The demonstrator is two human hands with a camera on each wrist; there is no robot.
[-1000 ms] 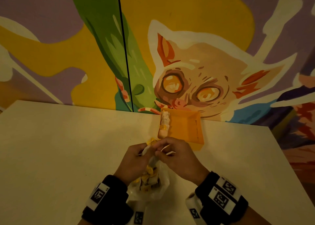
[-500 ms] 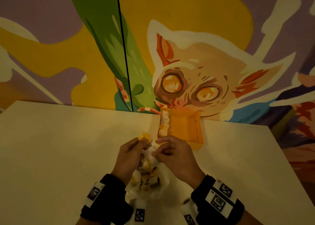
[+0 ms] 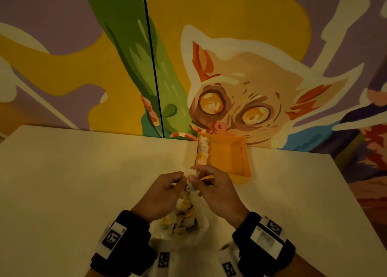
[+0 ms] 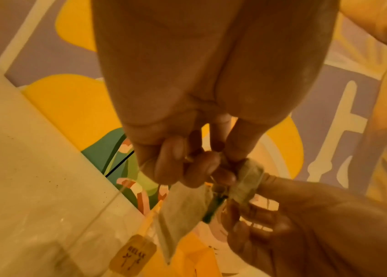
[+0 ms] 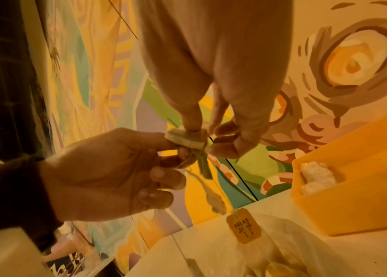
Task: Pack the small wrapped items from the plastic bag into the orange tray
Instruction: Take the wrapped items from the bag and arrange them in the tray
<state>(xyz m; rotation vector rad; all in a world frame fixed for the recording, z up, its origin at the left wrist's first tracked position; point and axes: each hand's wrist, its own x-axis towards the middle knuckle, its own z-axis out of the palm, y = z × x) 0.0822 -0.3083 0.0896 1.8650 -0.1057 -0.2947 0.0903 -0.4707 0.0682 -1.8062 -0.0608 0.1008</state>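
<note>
Both hands are up off the surface, meeting over the mouth of the bag. The left hand (image 3: 161,195) and the right hand (image 3: 215,190) are each pinching the same small pale wrapped tea bag (image 3: 191,173) between thumb and fingertips, so it's shared between them right now. In the left wrist view there's a second pale sachet (image 4: 183,209) dangling under the left fingers, though I can't tell exactly how it hangs together with the first one. A thin string runs down to a little yellow paper tag printed "RELAX" (image 5: 244,227), which hangs loose above the bag.

Directly below the hands sits the clear crinkly plastic bag (image 3: 184,228), lying on the cream-coloured surface (image 3: 73,193) between the two wrists, with a jumble of white and yellow wrapped items inside. Too bunched up to count.

Just past the fingertips is the orange rectangular plastic tray (image 3: 228,157), pushed up against the wall. It has one row of white wrapped items (image 3: 202,151) lined along its left wall, looks like four or so, hard to be exact.

Both wrists wear black bands with square black-and-white marker tags (image 3: 266,239). Behind everything is the painted mural wall (image 3: 240,84) with a big-eyed cartoon animal.
</note>
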